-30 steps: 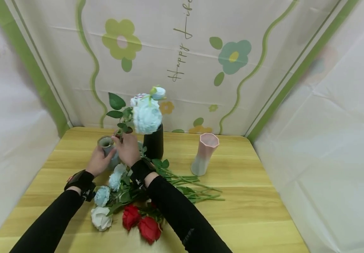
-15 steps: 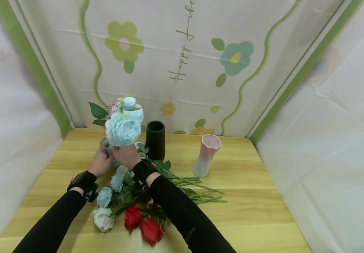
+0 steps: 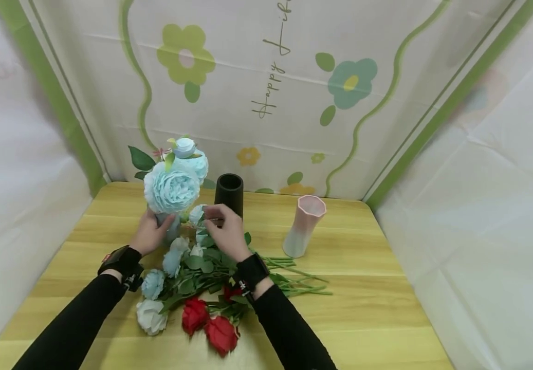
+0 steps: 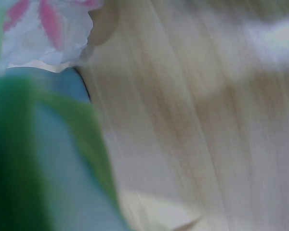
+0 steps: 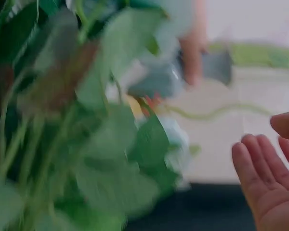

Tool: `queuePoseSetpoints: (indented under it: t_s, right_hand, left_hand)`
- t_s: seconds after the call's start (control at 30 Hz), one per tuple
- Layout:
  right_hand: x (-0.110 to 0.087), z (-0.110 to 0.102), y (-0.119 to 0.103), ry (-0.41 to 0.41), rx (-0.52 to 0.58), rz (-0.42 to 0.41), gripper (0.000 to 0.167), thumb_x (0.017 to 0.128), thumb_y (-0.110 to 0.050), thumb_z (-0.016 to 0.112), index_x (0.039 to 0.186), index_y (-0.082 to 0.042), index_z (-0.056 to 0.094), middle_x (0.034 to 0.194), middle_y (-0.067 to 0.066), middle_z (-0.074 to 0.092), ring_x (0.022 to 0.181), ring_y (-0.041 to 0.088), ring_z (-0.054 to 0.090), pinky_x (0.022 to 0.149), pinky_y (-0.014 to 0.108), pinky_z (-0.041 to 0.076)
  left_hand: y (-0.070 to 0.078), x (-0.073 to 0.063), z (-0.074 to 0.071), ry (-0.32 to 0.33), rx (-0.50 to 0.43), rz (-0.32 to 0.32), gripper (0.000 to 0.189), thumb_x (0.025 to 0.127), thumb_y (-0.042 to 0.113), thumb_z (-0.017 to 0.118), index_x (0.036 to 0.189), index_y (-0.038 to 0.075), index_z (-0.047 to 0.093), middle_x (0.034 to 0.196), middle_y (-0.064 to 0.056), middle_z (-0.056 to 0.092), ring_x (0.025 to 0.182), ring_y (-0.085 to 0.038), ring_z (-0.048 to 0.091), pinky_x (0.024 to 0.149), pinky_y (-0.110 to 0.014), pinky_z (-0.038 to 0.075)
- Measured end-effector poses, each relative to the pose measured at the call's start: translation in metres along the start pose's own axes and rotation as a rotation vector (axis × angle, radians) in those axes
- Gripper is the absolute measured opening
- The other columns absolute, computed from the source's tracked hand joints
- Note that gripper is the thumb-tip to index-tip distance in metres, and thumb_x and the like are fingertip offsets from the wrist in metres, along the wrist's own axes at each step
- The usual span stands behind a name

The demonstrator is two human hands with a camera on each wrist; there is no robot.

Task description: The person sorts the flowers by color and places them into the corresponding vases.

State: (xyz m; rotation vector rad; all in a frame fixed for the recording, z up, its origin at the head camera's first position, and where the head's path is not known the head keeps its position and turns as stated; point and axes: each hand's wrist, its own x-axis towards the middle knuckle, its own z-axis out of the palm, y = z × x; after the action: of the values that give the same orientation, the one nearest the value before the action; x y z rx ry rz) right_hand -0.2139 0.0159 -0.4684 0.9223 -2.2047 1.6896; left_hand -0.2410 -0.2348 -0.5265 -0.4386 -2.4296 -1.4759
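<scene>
My left hand (image 3: 149, 232) grips a blue-grey vase (image 3: 171, 231) at the left back of the table, thumb in front of it. Large light blue peonies (image 3: 172, 189) rise over the vase mouth and hide it. To their left shows a dark green leaf (image 3: 141, 158). My right hand (image 3: 225, 230), fingers loosely bent and holding nothing, hovers over a heap of flower stems with green leaves (image 3: 210, 264). In the right wrist view that hand (image 5: 269, 178) appears at the right edge, apart from the blurred leaves (image 5: 120, 183). The left wrist view is mostly blurred foliage and tabletop.
A black vase (image 3: 230, 195) stands behind my right hand, and a pink-and-white vase (image 3: 304, 226) farther right. In front lie red roses (image 3: 221, 335), a white rose (image 3: 151, 316) and a smaller blue flower (image 3: 152, 284). Printed curtains (image 3: 294, 139) enclose the table (image 3: 349, 308).
The blue peonies have moved left and down over the vase held by my left hand. My right hand has let go of them and drawn back to the right, over the heap.
</scene>
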Motion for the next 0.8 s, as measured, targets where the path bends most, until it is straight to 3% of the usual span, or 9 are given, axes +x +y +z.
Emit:
queuePoseSetpoints:
  t_s: [0.07, 0.17, 0.23, 0.43, 0.6, 0.8]
  right_hand:
    - [-0.005, -0.013, 0.000, 0.044, 0.011, 0.036, 0.023, 0.099, -0.002, 0.060, 0.122, 0.002, 0.060, 0.115, 0.018, 0.062, 0.104, 0.025, 0.062, 0.089, 0.031, 0.052]
    - [-0.015, -0.033, -0.024, 0.077, 0.043, 0.131, 0.020, 0.096, 0.002, 0.062, 0.115, 0.008, 0.062, 0.110, 0.023, 0.064, 0.098, 0.032, 0.063, 0.085, 0.037, 0.054]
    - [-0.026, -0.043, -0.027, 0.087, 0.031, 0.196, 0.019, 0.097, -0.001, 0.063, 0.114, 0.007, 0.064, 0.110, 0.021, 0.065, 0.099, 0.034, 0.062, 0.087, 0.041, 0.053]
    - [-0.056, -0.063, -0.011, 0.114, -0.095, 0.347, 0.014, 0.098, -0.010, 0.064, 0.109, -0.003, 0.069, 0.104, 0.010, 0.067, 0.097, 0.025, 0.063, 0.085, 0.040, 0.053]
    - [-0.069, -0.079, -0.003, 0.099, -0.208, 0.390, 0.012, 0.098, -0.008, 0.063, 0.106, -0.002, 0.069, 0.098, 0.008, 0.067, 0.091, 0.024, 0.063, 0.079, 0.037, 0.053]
    - [-0.068, -0.088, 0.007, 0.037, -0.400, 0.411, 0.008, 0.095, -0.006, 0.066, 0.100, -0.005, 0.072, 0.090, 0.005, 0.068, 0.081, 0.020, 0.064, 0.072, 0.035, 0.053]
  left_hand:
    - [0.000, 0.000, -0.001, 0.005, 0.004, -0.005, 0.058, 0.104, 0.022, 0.056, 0.148, -0.002, 0.027, 0.141, -0.029, 0.037, 0.132, -0.047, 0.034, 0.104, -0.062, 0.028]
    - [0.001, -0.002, -0.002, -0.010, 0.020, -0.033, 0.054, 0.105, 0.024, 0.053, 0.144, -0.006, 0.030, 0.137, -0.032, 0.037, 0.129, -0.049, 0.037, 0.103, -0.061, 0.030]
    - [0.003, -0.003, -0.002, -0.023, 0.037, -0.059, 0.053, 0.105, 0.027, 0.052, 0.140, -0.007, 0.031, 0.135, -0.033, 0.037, 0.127, -0.050, 0.038, 0.102, -0.061, 0.031]
    - [0.007, -0.003, -0.002, -0.034, 0.043, -0.073, 0.058, 0.106, 0.027, 0.051, 0.144, -0.008, 0.025, 0.139, -0.035, 0.033, 0.131, -0.052, 0.033, 0.104, -0.062, 0.028]
    - [0.005, -0.002, -0.002, -0.042, 0.028, -0.068, 0.058, 0.106, 0.026, 0.050, 0.145, -0.008, 0.025, 0.141, -0.034, 0.030, 0.133, -0.051, 0.030, 0.106, -0.063, 0.027]
    - [0.006, -0.002, -0.003, -0.051, 0.035, -0.094, 0.064, 0.106, 0.029, 0.050, 0.148, -0.009, 0.020, 0.144, -0.036, 0.027, 0.134, -0.052, 0.028, 0.106, -0.063, 0.026]
